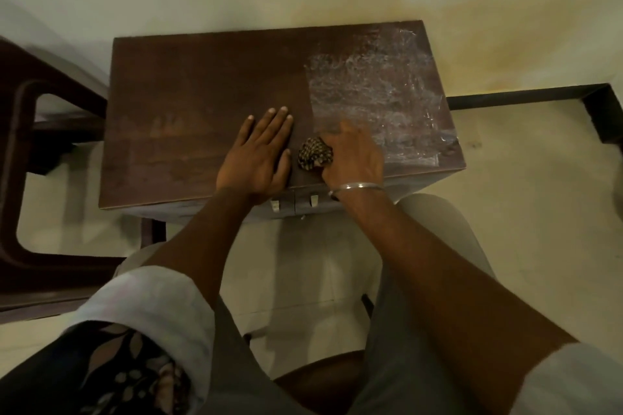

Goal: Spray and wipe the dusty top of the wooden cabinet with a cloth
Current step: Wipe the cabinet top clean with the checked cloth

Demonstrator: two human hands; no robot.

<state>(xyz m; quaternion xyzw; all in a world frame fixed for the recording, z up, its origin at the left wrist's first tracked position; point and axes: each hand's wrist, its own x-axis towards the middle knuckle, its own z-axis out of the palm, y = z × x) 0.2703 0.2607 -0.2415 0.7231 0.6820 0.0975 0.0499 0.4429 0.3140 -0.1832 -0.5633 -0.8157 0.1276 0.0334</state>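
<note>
- One wooden cabinet (202, 104), rectangular, dark brown top. Left part looking smooth and dark, right part carrying whitish, streaky dusty patch (377, 104).
- One cloth (315, 153), checkered weave, bunched into ball, sitting on cabinet top near front edge, between two hands.
- Left hand (259, 152) lying flat on top, fingers straight, close together.
- Right hand (354, 158), blurred, gripping cloth, fingers curling round it. One thin metal bangle (357, 186) circling wrist.
- Two small pale handles (275, 205) showing on cabinet front.
- One dark chair (20, 145) standing at left.
</note>
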